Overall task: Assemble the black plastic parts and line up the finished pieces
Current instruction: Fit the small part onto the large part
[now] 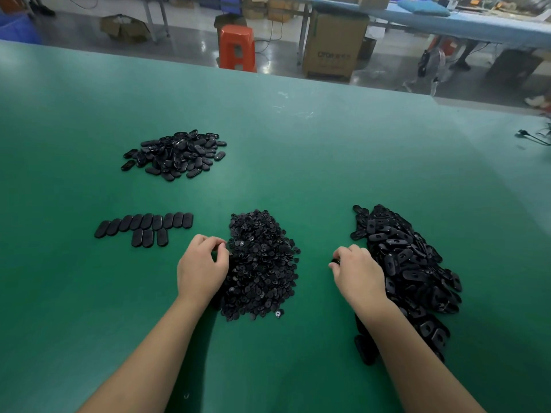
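- Toward the table's (298,144) left edge, two short rows of finished pieces (146,226) lie lined up; big loose piles remain, so most work is left.
- Left hand (201,268), fingers curled, pinches at the small-parts pile (262,266), touching its left side.
- Right hand (357,271) grips a black part beside the oval-shell pile (408,269).

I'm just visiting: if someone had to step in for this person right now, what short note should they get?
Left hand: fingers curled at the edge of the heap of small round black plastic pieces, seemingly picking one.
Right hand: holds a black part, beside the big pile of oval black plastic shells.
Done: two lines of finished black oval pieces on the green table, the nearer one short.
Another heap of black ovals lies farther back.
Left: both big heaps, so most of the job.
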A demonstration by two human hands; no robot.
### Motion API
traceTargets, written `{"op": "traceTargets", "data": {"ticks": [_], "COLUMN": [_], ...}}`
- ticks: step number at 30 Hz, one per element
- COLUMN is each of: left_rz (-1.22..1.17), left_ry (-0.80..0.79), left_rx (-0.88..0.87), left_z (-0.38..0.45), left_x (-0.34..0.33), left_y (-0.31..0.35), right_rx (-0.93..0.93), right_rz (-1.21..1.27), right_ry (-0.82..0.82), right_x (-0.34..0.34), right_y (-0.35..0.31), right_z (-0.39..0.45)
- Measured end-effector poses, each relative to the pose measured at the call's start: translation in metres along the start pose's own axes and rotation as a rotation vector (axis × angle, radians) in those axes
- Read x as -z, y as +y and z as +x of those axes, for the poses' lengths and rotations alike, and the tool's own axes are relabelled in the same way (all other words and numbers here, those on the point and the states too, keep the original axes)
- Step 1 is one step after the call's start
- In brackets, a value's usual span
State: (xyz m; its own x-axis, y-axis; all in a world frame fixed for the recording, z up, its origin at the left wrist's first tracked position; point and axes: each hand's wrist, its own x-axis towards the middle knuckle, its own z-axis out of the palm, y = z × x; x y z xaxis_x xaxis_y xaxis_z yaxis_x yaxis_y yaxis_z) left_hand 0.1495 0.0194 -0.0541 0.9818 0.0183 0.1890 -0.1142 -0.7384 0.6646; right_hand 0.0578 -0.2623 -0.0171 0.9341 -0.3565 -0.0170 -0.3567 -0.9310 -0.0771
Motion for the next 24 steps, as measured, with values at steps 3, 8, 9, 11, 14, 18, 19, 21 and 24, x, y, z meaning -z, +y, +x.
{"op": "traceTargets", "data": {"ticks": [3,8,9,11,14,18,19,21,24], "left_rz": [0.004,-0.044,-0.05,-0.052,-0.048,-0.037,-0.038,-0.036,-0.023], "left_ry": [0.0,0.016,0.016,0.015,0.009,0.008,0.007,0.002,-0.012], "left_rx": [0.003,0.009,0.008,0.003,0.002,-0.003,-0.004,-0.01,-0.013], "left_z": [0.0,0.0,0.0,0.0,0.0,0.0,-0.001,-0.001,-0.002], "left_x": [0.0,0.002,0.002,0.002,0.002,0.002,0.002,0.003,0.004], "left_y": [0.001,0.003,0.003,0.003,0.003,0.003,0.003,0.003,0.003], "right_rx": [0.032,0.093,0.102,0.093,-0.018,-0.23,-0.253,-0.284,-0.291], "right_rz": [0.027,0.101,0.101,0.146,0.429,0.984,1.051,1.158,1.337], "right_ry": [0.006,0.017,0.012,0.003,0.012,0.013,0.022,0.034,0.065], "right_x": [0.0,-0.001,-0.001,-0.001,0.002,0.0,-0.002,-0.008,-0.017], "right_y": [0.001,-0.001,-0.001,-0.001,-0.002,-0.013,-0.018,-0.029,-0.041], "right_z": [0.0,-0.004,-0.005,-0.005,-0.004,-0.002,-0.001,-0.002,-0.005]}}
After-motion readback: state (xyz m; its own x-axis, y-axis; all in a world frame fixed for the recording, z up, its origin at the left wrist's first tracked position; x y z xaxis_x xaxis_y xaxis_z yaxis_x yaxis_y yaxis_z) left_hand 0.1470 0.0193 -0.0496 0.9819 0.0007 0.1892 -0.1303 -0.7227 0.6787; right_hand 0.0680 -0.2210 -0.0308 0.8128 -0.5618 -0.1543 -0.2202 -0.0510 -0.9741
